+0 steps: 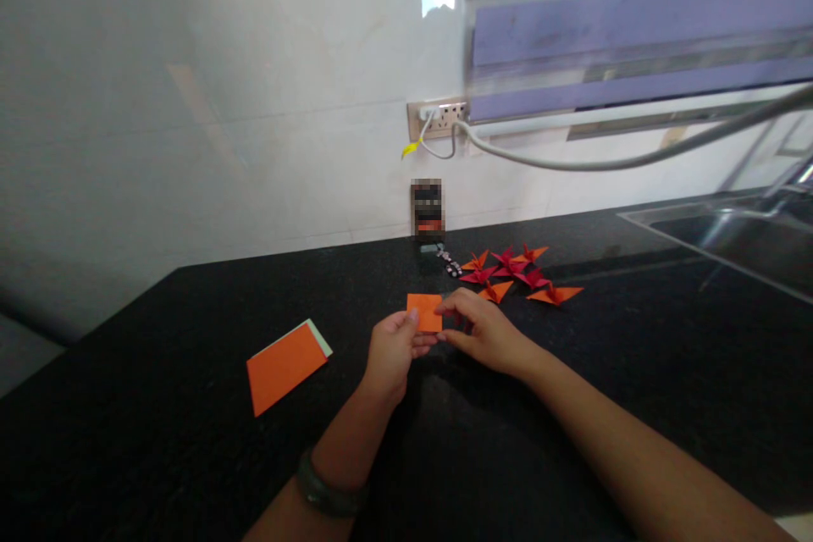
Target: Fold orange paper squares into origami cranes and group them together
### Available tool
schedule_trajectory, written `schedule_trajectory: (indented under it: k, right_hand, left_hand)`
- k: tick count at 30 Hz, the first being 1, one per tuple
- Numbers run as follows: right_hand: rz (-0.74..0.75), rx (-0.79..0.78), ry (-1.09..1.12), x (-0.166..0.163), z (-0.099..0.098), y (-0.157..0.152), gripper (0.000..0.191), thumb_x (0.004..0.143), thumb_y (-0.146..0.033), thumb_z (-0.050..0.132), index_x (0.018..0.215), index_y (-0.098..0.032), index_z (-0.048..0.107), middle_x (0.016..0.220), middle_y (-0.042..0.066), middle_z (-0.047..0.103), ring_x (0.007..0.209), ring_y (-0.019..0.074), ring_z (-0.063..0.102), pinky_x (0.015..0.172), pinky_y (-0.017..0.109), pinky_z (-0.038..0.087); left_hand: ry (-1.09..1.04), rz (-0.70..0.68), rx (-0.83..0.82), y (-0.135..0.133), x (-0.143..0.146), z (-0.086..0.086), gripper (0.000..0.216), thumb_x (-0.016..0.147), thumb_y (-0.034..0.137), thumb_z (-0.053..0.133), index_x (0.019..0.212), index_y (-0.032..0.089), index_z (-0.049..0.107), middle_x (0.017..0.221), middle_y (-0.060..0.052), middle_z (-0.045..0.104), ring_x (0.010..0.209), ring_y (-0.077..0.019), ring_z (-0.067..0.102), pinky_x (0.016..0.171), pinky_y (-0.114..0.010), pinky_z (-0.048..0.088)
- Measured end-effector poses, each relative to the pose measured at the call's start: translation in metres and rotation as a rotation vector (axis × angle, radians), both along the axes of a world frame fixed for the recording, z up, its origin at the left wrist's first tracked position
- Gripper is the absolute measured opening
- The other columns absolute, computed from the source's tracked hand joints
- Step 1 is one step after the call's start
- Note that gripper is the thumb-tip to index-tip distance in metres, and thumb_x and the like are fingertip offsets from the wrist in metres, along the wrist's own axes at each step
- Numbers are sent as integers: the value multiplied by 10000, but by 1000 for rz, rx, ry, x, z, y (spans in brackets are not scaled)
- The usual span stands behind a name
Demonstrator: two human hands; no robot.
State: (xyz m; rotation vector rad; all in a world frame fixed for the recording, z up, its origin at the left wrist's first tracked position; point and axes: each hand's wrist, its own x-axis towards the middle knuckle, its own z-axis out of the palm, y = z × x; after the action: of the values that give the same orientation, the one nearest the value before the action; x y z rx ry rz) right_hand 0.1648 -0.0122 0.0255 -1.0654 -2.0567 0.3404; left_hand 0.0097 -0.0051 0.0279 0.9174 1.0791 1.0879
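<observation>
Worktop: black speckled stone counter with a polished surface (pixel 203 296), running along a glossy pale wall (pixel 254 102). Set into its right side, a metal sink with a pale rim (pixel 717 259), partly cut off by the frame. On the wall, a beige socket panel (pixel 453 113) with a white plug; from it, a thick pale grey cable (pixel 572 163) sweeps off to the right, and a small bright yellow tag (pixel 411 150) hangs just below. Upper right, a purple-and-grey striped blind (pixel 539 25). Against the wall's foot, a dark upright oblong object (pixel 428 207), its detail pixelated, with a pale beaded strap (pixel 453 268) near its base. Right of the strap, a cluster of red and orange folded paper birds (pixel 508 264). Counter, left: a flat orange paper sheet (pixel 289 364) over a pale green one (pixel 321 337). Centre, above the counter: a small orange folded paper square (pixel 427 302), clamped between thumb and fingers of the left hand (pixel 389 351); dark bangle (pixel 327 491) on that forearm. Right hand (pixel 486 330): thumb and forefinger at the square's right edge, tips apart in this view; whether they pinch it cannot be told.
</observation>
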Motion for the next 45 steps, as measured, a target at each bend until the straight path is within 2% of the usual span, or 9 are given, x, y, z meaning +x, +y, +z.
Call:
schedule_trajectory:
  k: [6, 10, 18, 22, 24, 30, 36, 45]
  right_hand:
    - [18, 24, 29, -1, 3, -1, 185, 745, -164, 572, 929, -181, 567, 845, 39, 530, 740, 134, 507, 654, 260, 421]
    - [21, 70, 66, -1, 3, 0, 102, 783, -171, 528, 842, -187, 609, 817, 40, 517, 775, 140, 509, 684, 268, 428]
    - [-82, 102, 78, -3, 5, 1, 84, 786, -159, 513, 720, -175, 564, 812, 43, 475, 801, 157, 478, 715, 298, 428]
    - [-155, 119, 102, -4, 3, 2, 69, 779, -179, 520, 715, -168, 541, 912, 77, 474, 893, 185, 473, 769, 334, 419]
    - [-158, 115, 112, -5, 1, 2, 72, 779, -175, 516, 707, -169, 526, 932, 85, 483, 907, 189, 477, 779, 341, 417]
    - [-115, 88, 134, -5, -1, 4, 115, 794, -145, 476, 685, -177, 486, 816, 56, 535, 773, 156, 502, 708, 298, 425]
    - [-102, 96, 156, -6, 1, 3, 126, 788, -125, 469, 675, -174, 493, 820, 56, 551, 770, 150, 510, 700, 288, 425]
    - [-86, 70, 187, -7, 3, 1, 128, 774, -124, 481, 659, -169, 517, 857, 67, 559, 794, 157, 527, 718, 311, 433]
  left_hand:
    - [24, -34, 35, 0, 0, -1, 159, 799, 240, 490, 814, 107, 576, 625, -48, 655, 521, -101, 611, 479, -164, 427]
    - [-6, -90, 38, -2, 0, 0, 158, 797, 247, 498, 827, 113, 576, 719, -72, 676, 617, -126, 638, 521, -181, 445]
    - [10, -180, 53, -3, 1, -1, 192, 798, 258, 502, 862, 107, 600, 838, -103, 683, 693, -137, 645, 563, -190, 452]
    - [30, -219, 60, -3, 2, -2, 197, 795, 245, 500, 884, 111, 614, 864, -96, 682, 677, -126, 642, 562, -187, 448]
    - [37, -225, 65, -3, 2, -3, 205, 790, 250, 507, 898, 113, 616, 863, -96, 683, 677, -130, 644, 559, -190, 448]
    - [60, -225, 74, -2, 2, -8, 249, 773, 309, 532, 890, 106, 619, 816, -97, 686, 677, -143, 645, 563, -203, 452]
    - [172, -226, 127, -3, 3, -8, 337, 759, 389, 535, 895, 95, 626, 806, -108, 687, 693, -154, 644, 576, -215, 455]
    - [211, -206, 98, -5, 3, -4, 245, 737, 319, 577, 789, 86, 632, 637, -77, 671, 553, -123, 612, 521, -208, 430]
